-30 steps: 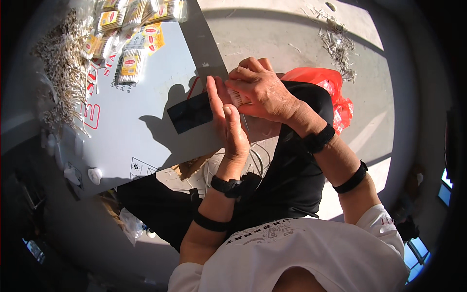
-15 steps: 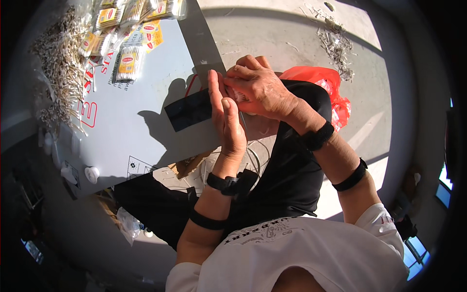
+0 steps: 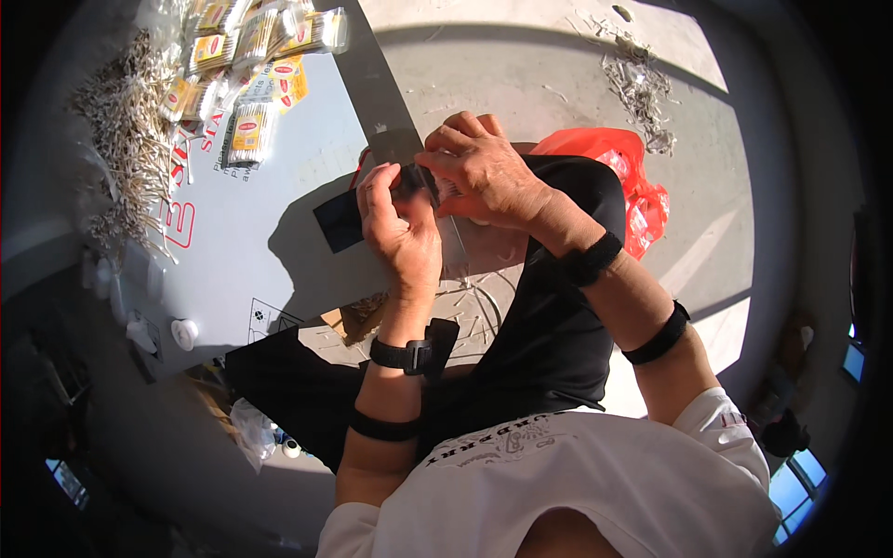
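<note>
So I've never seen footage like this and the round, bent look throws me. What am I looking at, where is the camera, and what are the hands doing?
There is no machine here: a person wears a wide fisheye camera on the head, looking down, so straight edges curve near the rim. The forearms rise from the lower edge. The left hand and right hand meet over the lap, pinching a small clear packet; what is inside is too small to tell. In front lies a grey board. At its far end are filled yellow-labelled packets, and beside them a heap of thin pale sticks. A red plastic bag sits by the right knee on the concrete floor.
</note>
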A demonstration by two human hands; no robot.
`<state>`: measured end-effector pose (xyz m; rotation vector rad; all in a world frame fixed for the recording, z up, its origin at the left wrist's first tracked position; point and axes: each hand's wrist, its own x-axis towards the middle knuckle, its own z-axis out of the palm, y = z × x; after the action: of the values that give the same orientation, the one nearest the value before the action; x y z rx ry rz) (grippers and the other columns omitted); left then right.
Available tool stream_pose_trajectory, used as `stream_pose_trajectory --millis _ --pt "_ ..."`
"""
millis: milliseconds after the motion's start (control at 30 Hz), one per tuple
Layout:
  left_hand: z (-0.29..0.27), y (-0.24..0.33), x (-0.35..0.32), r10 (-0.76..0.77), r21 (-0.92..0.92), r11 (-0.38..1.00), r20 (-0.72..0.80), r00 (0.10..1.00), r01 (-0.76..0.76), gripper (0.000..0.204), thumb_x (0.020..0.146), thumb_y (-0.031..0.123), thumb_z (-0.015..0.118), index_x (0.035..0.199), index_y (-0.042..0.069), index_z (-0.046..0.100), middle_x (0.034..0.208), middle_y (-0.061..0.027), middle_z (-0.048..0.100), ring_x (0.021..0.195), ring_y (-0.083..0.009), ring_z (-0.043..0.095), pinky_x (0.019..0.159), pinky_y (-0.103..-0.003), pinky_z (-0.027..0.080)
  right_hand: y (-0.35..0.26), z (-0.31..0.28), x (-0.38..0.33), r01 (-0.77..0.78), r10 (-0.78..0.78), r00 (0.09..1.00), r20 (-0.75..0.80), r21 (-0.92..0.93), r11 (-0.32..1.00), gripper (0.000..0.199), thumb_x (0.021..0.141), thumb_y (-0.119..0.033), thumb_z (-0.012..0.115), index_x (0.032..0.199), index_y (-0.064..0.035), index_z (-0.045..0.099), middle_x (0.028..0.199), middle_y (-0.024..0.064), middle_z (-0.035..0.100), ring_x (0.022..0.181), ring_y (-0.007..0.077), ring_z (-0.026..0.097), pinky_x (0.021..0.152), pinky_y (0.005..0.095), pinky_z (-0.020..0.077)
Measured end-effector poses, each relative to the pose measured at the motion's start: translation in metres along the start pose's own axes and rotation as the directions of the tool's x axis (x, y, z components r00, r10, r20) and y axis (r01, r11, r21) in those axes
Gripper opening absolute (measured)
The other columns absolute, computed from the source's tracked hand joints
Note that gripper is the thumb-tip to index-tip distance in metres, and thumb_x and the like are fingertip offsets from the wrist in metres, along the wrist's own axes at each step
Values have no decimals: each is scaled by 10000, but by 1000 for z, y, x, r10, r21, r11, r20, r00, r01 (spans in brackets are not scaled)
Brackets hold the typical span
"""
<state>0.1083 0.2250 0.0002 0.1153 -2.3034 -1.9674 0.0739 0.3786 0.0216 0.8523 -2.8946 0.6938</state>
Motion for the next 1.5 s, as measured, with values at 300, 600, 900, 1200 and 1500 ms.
stream_pose_trajectory --millis 300,600,900,1200,1500 --pt "-3 1 -19 143 638 598 510 848 -485 783 896 394 543 1462 -14 189 1518 -199 203 1418 -352 166 1141 -509 128 2 14 -6 -75 78 991 -106 28 997 381 676 -183 700 1048 -118 647 1053 22 576 1053 241 485 877 389 369" --pt "-3 -1 -20 90 738 445 527 845 -508 881 878 574 471 1468 -9 174 1526 -188 193 1425 -327 154 1138 -520 98 6 7 -2 -70 71 997 -7 65 995 494 635 -196 709 1114 -113 627 1112 38 572 1119 268 466 937 414 352" --pt "-1 -3 -19 66 784 311 546 835 -537 901 840 549 563 1426 -61 253 1531 -185 180 1427 -315 148 1137 -516 108 7 25 -48 -24 949 278 151 988 -151 448 886 -354 618 1120 26 579 984 116 650 903 205 588 785 302 448" --pt "-3 9 -19 -1 783 252 587 810 -568 856 862 409 607 1420 -97 201 1531 -203 157 1423 -358 143 1128 -525 120 -37 45 -43 446 737 576 354 619 -646 367 834 -118 674 1177 -17 592 977 47 632 786 129 542 704 262 454" --pt "-5 -7 -16 114 720 220 651 750 -659 780 908 478 494 1436 -5 184 1505 -235 174 1398 -400 161 1121 -520 104 -47 31 -43 294 706 662 252 780 -553 569 748 101 666 1291 -3 533 1196 98 608 1077 150 568 963 275 447"
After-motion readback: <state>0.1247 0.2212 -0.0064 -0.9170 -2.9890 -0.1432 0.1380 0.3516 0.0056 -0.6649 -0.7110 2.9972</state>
